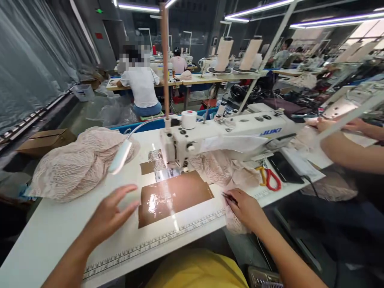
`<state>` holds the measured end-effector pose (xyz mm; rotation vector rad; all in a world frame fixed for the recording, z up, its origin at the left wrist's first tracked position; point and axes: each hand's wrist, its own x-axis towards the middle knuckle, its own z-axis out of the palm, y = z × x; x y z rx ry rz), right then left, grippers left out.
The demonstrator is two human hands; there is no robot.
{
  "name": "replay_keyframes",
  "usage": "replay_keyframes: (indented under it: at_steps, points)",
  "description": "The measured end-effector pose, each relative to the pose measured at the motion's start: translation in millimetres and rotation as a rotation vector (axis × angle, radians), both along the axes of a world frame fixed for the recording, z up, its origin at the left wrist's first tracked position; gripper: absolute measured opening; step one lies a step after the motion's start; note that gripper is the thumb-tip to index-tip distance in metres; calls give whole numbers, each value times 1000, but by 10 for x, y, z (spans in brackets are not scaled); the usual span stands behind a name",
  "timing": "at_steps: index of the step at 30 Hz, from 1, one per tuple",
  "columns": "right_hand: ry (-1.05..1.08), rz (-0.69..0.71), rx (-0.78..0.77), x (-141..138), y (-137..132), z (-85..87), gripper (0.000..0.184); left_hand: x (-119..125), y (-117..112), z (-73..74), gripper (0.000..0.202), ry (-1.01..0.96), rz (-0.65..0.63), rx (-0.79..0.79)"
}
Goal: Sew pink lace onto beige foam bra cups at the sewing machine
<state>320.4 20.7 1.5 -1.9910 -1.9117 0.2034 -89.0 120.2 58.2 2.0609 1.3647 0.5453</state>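
Note:
My left hand is over the white table, thumb and fingers spread and nothing between them. It is just left of a shiny brown sheet lying in front of the sewing machine. My right hand is closed on a small dark pointed tool; whether it is tweezers or thread snips I cannot tell. Beige lace fabric hangs over the table edge beneath that hand, and I cannot tell if the fingers grip it too. More beige lace is bunched under the machine arm.
A heap of beige lace pieces is on the left, beside a small lamp. Scissors with red and yellow handles and a dark phone-like slab lie right. A measuring tape runs along the front edge. A co-worker's arm reaches in at right.

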Motion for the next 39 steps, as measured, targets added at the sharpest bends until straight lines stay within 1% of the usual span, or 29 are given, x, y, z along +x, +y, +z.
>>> replay_keyframes:
  at_steps: [1, 2, 3, 4, 5, 6, 7, 8, 9, 10, 12, 13, 15, 17, 19, 21, 22, 24, 25, 27, 29, 30, 32, 34, 36, 37, 39]
  points:
    - [34, -2, 17, 24, -18, -46, 20, 240, -65, -52, 39, -110, -86, -144]
    - [94, 6, 51, 14, -30, -54, 19, 489, -120, -109, 38, -233, -190, -307]
    - [181, 19, 96, -27, -41, -31, 18, 740, -169, -171, 38, -348, -263, -480]
    - [295, 38, 139, -91, -56, 16, 19, 987, -215, -237, 38, -439, -295, -648]
    - [431, 55, 175, -170, -78, 77, 22, 1222, -262, -303, 40, -534, -277, -808]
    - [558, 78, 188, -259, -107, 143, 24, 1438, -312, -367, 42, -664, -223, -952]
    - [662, 131, 205, -352, -144, 204, 26, 1631, -368, -424, 45, -770, -184, -1101]
    - [745, 213, 226, -442, -185, 257, 26, 1794, -428, -469, 48, -842, -185, -1248]
    - [806, 325, 247, -526, -228, 299, 24, 1925, -493, -501, 49, -893, -201, -1340]
    - [840, 424, 263, -600, -272, 330, 23, 2020, -561, -516, 45, -942, -209, -1373]
    - [887, 611, 294, -712, -353, 374, 17, 2104, -694, -500, 33, -1000, -217, -1361]
    - [902, 699, 306, -750, -386, 393, 13, 2096, -753, -476, 29, -1022, -207, -1335]
    - [929, 873, 301, -798, -434, 432, 9, 1996, -846, -412, 25, -1050, -204, -1299]
    - [947, 1024, 250, -821, -455, 467, 10, 1813, -900, -351, 23, -1104, -216, -1264]
    - [941, 1099, 190, -833, -448, 475, 13, 1580, -922, -302, 23, -1213, -202, -1207]
    - [929, 1074, 148, -846, -417, 434, 16, 1321, -924, -254, 20, -1362, -130, -1116]
    - [928, 1027, 120, -854, -395, 393, 15, 1189, -918, -224, 18, -1433, -85, -1057]
    - [946, 887, 22, -877, -339, 283, 14, 927, -896, -152, 14, -1526, -7, -895]
    - [961, 806, -45, -893, -306, 225, 14, 801, -880, -111, 13, -1539, 25, -788]
    - [993, 675, -181, -935, -233, 132, 21, 564, -843, -35, 13, -1483, 89, -541]
    - [1042, 598, -283, -994, -152, 104, 34, 359, -812, 18, 16, -1309, 159, -335]
    - [1062, 575, -319, -1032, -110, 120, 40, 275, -802, 31, 18, -1192, 182, -282]
    - [1046, 565, -366, -1129, -25, 203, 47, 152, -797, 33, 22, -957, 172, -277]
    - [941, 610, -370, -1255, 64, 325, 45, 92, -808, 15, 30, -801, 115, -351]
    - [832, 686, -351, -1406, 155, 441, 43, 79, -825, -2, 34, -731, 46, -410]
    - [812, 711, -350, -1486, 200, 485, 42, 82, -832, -7, 35, -716, 17, -423]
    - [835, 727, -371, -1638, 281, 535, 41, 93, -841, -4, 35, -695, -41, -425]
